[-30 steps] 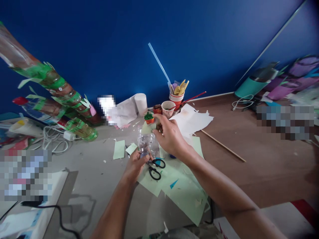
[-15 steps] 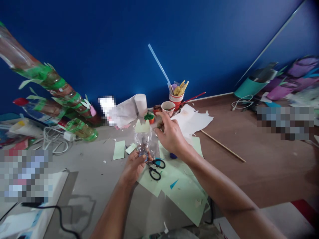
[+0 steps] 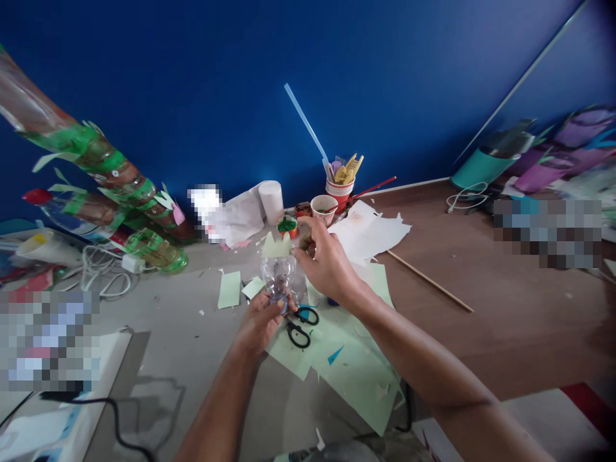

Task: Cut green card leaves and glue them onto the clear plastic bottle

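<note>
My left hand [image 3: 262, 324] is closed around the lower end of a clear plastic bottle piece [image 3: 282, 273], where a bluish cap shows at the fingers. A strip of pale green paper [image 3: 276, 247] with pointed tips stands at the bottle piece's upper rim. Just right of that rim is my right hand [image 3: 327, 260], its thumb and forefinger apart and the other fingers curled. I see nothing held in it; whether the thumb touches the rim I cannot tell. Black-handled scissors [image 3: 301, 327] lie beside my left hand, on pale green paper sheets [image 3: 356, 378].
Behind the hands stand a small pot of green paint [image 3: 287, 224], a paper cup [image 3: 324, 206] and red-and-white cups [image 3: 341, 187] holding yellow cutlery. A wooden stick [image 3: 430, 282] lies to the right. Painted bottle towers [image 3: 115, 170] lean at the left; a white cable [image 3: 103, 273] lies near them.
The bottle piece has shifted slightly right, toward my right hand, and its paper-topped rim now sits closer to the thumb. My left hand still grips it.
</note>
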